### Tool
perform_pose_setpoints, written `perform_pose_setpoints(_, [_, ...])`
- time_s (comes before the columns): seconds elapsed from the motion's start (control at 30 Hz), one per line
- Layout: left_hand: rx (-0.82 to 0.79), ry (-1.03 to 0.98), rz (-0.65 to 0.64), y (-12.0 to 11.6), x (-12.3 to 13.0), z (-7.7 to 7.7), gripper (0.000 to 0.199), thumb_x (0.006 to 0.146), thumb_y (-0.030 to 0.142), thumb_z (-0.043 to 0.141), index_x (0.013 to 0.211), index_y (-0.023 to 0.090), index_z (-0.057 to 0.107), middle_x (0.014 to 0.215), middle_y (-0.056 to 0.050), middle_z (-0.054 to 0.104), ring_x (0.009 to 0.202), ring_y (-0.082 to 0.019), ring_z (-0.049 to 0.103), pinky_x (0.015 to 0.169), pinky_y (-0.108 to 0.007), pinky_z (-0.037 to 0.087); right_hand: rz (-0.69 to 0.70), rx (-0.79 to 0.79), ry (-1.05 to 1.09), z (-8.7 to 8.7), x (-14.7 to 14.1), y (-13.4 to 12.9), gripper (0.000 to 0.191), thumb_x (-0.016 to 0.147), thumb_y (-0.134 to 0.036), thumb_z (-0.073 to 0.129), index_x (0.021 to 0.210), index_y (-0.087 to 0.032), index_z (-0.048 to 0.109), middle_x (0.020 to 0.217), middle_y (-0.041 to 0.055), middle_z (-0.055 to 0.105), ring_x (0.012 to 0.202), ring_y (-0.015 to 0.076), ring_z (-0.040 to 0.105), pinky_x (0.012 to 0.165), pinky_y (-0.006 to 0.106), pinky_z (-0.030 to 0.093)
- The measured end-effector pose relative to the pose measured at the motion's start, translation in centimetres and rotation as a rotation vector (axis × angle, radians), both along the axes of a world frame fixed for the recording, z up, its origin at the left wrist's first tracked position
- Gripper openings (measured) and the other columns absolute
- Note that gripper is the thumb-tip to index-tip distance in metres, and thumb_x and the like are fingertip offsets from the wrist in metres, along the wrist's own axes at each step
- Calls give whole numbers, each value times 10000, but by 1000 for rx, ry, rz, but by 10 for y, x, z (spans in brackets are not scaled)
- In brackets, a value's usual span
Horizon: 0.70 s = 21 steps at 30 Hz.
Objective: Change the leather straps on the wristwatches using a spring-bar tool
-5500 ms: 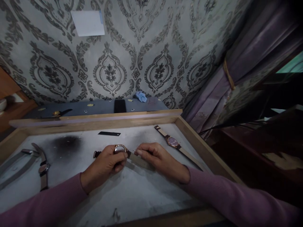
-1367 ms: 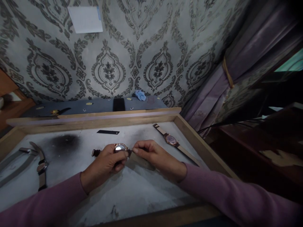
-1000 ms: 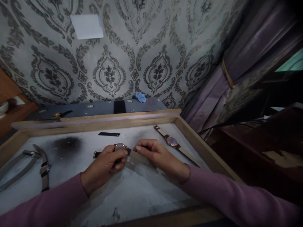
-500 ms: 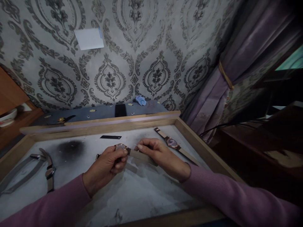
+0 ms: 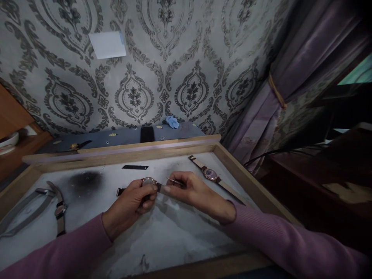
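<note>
My left hand is closed around a wristwatch with a rose-gold rim, its round case face up between thumb and fingers. The dark buckle end of its strap sticks out on the left. To the right, the strap's other half runs under my right hand, whose thumb presses on it. Between my right fingers is a thin, pointed metal tool, its tip toward the watch; its full shape is hidden. A second watch with a brown strap lies beyond my right hand.
A wooden-rimmed tray with a white bottom surrounds the work. At left lie another watch and a grey strap-like loop. A black blade-shaped strip lies near the back; a phone-like black slab and blue crumpled cloth sit behind.
My right thumb has come down onto the strap, closer to the watch case. The thin metal tool shows more between my right fingers. My left hand keeps its hold.
</note>
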<state>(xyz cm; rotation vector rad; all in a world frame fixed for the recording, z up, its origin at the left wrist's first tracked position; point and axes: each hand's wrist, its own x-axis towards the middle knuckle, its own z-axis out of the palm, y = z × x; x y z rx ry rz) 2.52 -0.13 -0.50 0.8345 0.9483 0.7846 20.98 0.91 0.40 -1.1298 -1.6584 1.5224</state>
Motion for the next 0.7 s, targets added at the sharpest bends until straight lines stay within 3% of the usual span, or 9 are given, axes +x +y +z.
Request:
perform_pose_setpoints(0.3, [-5, 52, -14, -1, 2, 2, 251, 680, 278, 688, 628, 151, 477, 549, 69, 431, 383, -2, 311, 368, -186, 60, 68, -98, -28, -5, 2, 3, 323, 690, -418, 711, 637, -155, 530, 555, -56, 405, 525, 72, 308, 475, 224, 225])
perform_pose_setpoints(0.7, [-79, -12, 24, 2, -1, 4, 238, 710, 310, 700, 753, 138, 542, 567, 54, 489, 387, -9, 359, 365, -165, 69, 37, -157, -7, 0, 5, 4, 332, 674, -419, 710, 605, -166, 506, 515, -66, 383, 479, 61, 290, 442, 228, 172])
